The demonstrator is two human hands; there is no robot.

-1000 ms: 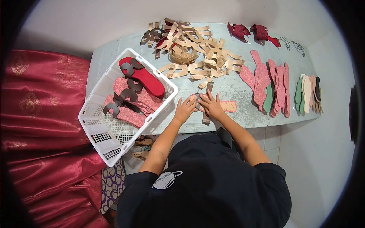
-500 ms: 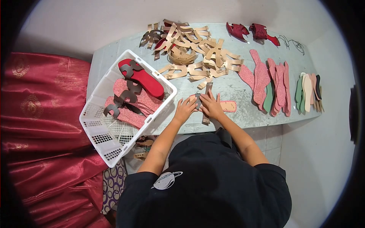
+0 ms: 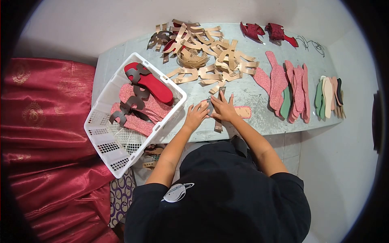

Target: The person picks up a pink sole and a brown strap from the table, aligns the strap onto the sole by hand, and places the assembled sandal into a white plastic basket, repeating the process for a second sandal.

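A pinkish sandal sole (image 3: 244,112) lies on the table in front of me, pale on its upper face. Across it runs a dark brown sandal strap (image 3: 218,126), one end sticking out toward me and the other away. My right hand (image 3: 224,109) rests flat over the strap and sole, fingers spread. At the sole's left end, my left hand (image 3: 197,116) lies with its fingers stretched onto the strap's left part. Both hands hide the middle of the sole and strap.
A white plastic basket (image 3: 178,99) with strapped red and pink soles stands left. Beige straps (image 3: 198,75) are heaped at the back of the table (image 3: 259,127). Pink soles (image 3: 278,89) and green and cream soles (image 3: 327,97) lie right, dark red strap pieces (image 3: 276,33) behind.
The fingers of my right hand have spread wider over the strap. My left hand has barely shifted, and the sole and strap stay in about the same place.
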